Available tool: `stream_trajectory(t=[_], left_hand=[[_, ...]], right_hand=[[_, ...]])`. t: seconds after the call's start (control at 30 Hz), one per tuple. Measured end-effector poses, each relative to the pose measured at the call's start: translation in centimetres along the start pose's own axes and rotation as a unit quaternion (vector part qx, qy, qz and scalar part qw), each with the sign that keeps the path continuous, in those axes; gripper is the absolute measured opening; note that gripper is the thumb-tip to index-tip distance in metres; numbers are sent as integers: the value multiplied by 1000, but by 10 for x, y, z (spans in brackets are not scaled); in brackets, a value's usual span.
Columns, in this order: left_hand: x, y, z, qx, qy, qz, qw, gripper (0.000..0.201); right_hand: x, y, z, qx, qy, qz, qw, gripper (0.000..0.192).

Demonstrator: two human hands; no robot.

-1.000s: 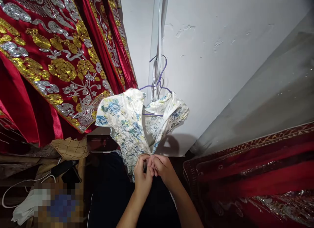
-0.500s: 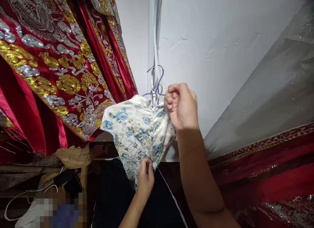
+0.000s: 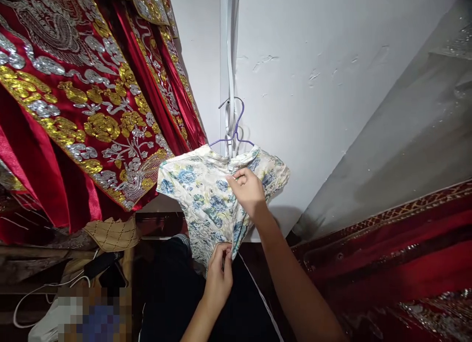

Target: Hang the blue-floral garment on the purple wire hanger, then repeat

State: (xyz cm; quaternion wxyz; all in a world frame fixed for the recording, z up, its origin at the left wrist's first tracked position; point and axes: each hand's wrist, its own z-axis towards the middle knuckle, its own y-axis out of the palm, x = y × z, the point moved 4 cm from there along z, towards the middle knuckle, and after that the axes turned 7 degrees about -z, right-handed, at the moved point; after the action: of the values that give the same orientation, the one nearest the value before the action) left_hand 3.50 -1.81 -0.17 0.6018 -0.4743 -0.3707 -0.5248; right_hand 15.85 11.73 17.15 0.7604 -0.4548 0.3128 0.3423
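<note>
Two hands work one floral dress at frame centre, hung on a purple hanger. Left hand pinches shut on the lower edge — right hand grips the front below the collar.

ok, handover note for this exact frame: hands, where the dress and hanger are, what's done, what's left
Left hand: pinching the lower edge of the floral dress, low at its front.
Right hand: fingers on the dress front just under the collar.
Dress hangs on the purple hanger, hooked on the white strip on the wall; front looks closed and flat.
Red embroidered garments hang to the left.
Done: dress is on the hanger, collar seated.
Left: probably fasten or smooth the front; fastenings too small to tell.
</note>
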Motion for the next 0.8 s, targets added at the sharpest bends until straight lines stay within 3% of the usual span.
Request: stream_trajectory(t=[0.1,0.23,0.4,0.5,0.7,0.8], left_hand=[[2,1,-3,3,11,15,1000,20],[3,5,-4,-11,10,18,1000,20],[5,-1,9,-81,9,21,996,20],[3,-9,16,-96,18,36,995,20],[-5,-7,5,-29,22,29,999,21],[-3,4,4,-20,21,16,999,20]], right_hand=[[4,1,5,-15,-5,-1,1000,24],[7,2,6,-96,25,149,984,21],[7,1,3,-182,73,254,947,22],[4,-2,5,-182,95,309,929,27],[-41,-29,30,-159,89,437,881,21],[-61,-42,29,-139,59,425,893,20]])
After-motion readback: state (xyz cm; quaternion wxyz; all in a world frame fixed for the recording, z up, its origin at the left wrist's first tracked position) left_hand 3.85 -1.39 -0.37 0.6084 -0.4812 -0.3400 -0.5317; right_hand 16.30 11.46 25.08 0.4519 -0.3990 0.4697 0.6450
